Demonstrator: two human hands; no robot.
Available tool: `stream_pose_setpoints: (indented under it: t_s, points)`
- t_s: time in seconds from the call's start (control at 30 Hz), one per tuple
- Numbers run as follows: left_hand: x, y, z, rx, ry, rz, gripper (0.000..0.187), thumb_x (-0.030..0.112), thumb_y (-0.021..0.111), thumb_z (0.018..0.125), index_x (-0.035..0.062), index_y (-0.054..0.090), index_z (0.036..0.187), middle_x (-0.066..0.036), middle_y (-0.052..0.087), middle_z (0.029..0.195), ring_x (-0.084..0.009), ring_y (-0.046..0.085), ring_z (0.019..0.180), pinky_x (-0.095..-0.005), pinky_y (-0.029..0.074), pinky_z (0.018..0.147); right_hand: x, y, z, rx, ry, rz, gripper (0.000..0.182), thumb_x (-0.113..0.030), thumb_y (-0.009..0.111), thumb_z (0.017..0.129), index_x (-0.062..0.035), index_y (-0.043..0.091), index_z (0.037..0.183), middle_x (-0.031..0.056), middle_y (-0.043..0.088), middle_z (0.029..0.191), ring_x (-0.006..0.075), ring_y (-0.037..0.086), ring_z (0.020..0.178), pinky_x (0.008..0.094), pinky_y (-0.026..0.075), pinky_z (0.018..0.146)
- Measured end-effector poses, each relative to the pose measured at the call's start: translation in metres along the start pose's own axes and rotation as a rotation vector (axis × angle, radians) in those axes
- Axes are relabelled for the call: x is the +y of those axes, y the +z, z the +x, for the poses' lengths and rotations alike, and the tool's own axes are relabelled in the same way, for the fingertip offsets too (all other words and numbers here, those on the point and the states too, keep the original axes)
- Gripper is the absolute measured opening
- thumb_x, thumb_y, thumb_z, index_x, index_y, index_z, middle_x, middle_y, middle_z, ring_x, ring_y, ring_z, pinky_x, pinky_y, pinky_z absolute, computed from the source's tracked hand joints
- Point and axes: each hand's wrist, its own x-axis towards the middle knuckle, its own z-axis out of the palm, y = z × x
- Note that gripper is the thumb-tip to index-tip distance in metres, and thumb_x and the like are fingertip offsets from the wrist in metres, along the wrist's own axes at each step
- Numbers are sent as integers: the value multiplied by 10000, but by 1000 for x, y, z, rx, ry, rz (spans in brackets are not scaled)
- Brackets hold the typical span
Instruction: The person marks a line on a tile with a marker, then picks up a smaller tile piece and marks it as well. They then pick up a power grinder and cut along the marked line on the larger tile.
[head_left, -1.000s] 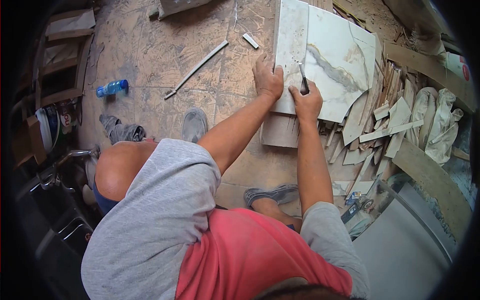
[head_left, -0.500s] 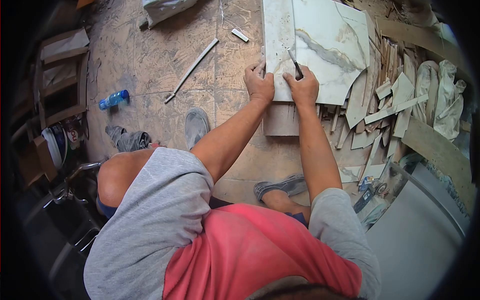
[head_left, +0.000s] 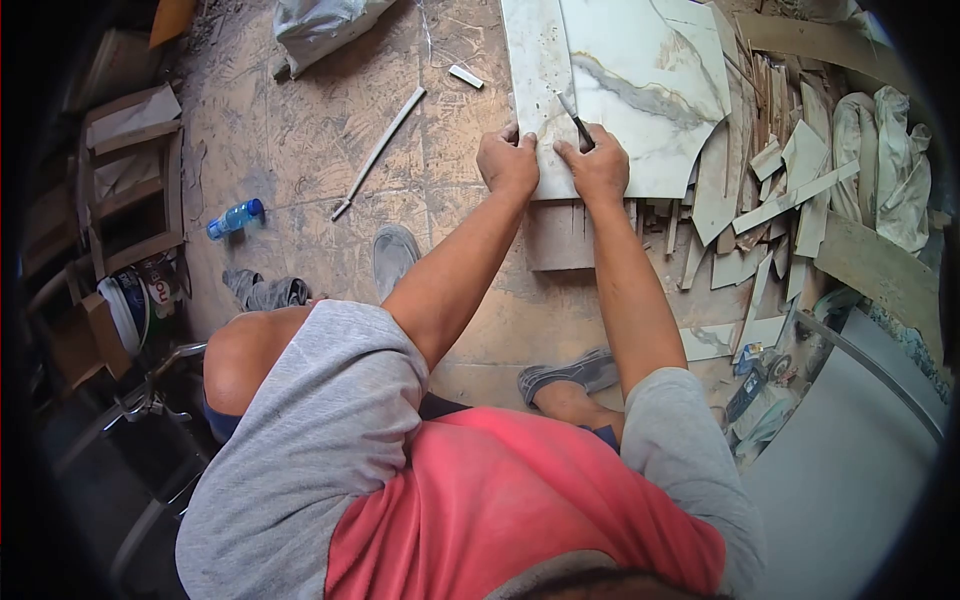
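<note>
Two hands (head_left: 555, 165) on marble tile (head_left: 640, 85), right gripping scribing tool (head_left: 575, 120)

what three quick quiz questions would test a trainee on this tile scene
1. True or false: the right hand holds a slim pencil-like tool against the marble-look tile.
2. Where does the left hand rest?
A. on the blue water bottle
B. on the tile's near left edge
C. on the long tile strip
3. Fill in: right of the tile lies a heap of tile ______.

Key:
1. True.
2. B. The left hand presses flat on the tile's near edge, beside the right hand.
3. Offcuts.
</note>
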Motion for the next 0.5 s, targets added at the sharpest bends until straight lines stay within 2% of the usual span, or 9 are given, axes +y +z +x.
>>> stream_pose_setpoints:
  t_s: [0.07,0.17,0.33,0.43,0.5]
  points:
    - [13,-5,-3,-2,29,200,340,180,728,799,53,705,1113,-180,689,1003,-306,671,925,-368,511,853,0,0,0,-1,12,-3,419,-381,807,686,-114,679,982,109,635,848,312,625,792,431,495,706]
    - [32,-15,-10,-20,-5,253,305,176,714,807,58,716,1088,-175,709,989,-308,684,918,-371,517,849,4,2,1,-2,-17,11,414,-379,804,691,-115,677,984,118,641,865,320,631,814,438,498,713]
    - [13,-19,-22,-32,0,204,266,164,667,834,60,723,1073,-188,711,984,-309,693,916,-376,522,840,-4,-3,-2,-15,53,-44,420,-371,803,700,-122,680,1016,130,654,923,328,643,884,440,509,742]
    - [9,-28,-39,-100,-148,176,275,130,661,844,14,709,1089,-181,716,994,-246,699,882,-341,525,794,-3,-2,-2,-9,49,-32,452,-376,799,713,-145,678,1081,128,649,969,324,640,927,440,521,771]
    - [5,-31,-47,-117,-119,253,278,133,668,839,14,710,1087,-178,716,993,-246,699,877,-341,526,790,-5,-4,-4,-5,64,-29,454,-373,800,713,-151,677,1089,129,649,973,324,639,932,441,521,773]
